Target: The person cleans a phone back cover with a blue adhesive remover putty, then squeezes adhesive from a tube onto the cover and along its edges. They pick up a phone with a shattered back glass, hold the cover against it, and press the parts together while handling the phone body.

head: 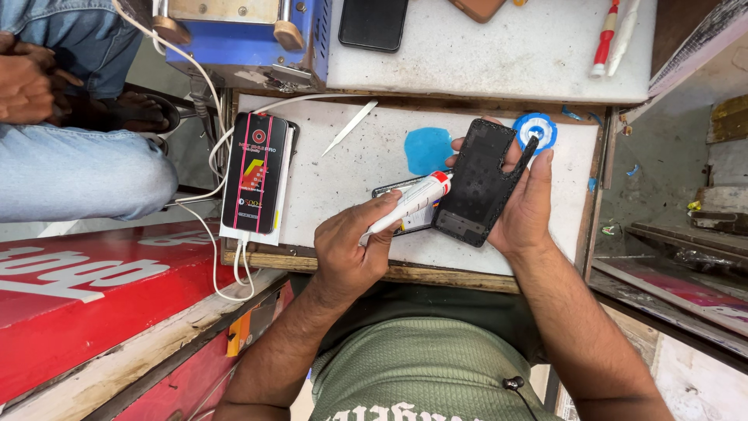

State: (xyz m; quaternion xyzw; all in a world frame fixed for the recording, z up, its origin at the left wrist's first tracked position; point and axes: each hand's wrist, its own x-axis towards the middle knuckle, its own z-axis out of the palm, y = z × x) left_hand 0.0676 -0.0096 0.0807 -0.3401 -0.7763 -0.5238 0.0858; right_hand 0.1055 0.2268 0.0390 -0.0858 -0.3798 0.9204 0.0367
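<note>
Over the white bench (343, 179), left grip (351, 242) closed around glue tube (411, 201) pointing up-right, right grip (523, 204) clasping upright phone cover (479, 181).

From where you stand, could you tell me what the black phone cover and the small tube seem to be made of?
Black phone cover in the right hand: likely moulded plastic, matt, with a cut-out corner. Small tube in the left hand: apparently soft white plastic or foil, smooth, red-capped.

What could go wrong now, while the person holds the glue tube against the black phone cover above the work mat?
1. The left hand presses the white tube with its red tip at the edge of the black phone cover; too much glue may spill over the frame.
2. The right hand holds the cover in the air, so it may slip.
3. A phone lies right under the tip; drops could fall on it.
</note>
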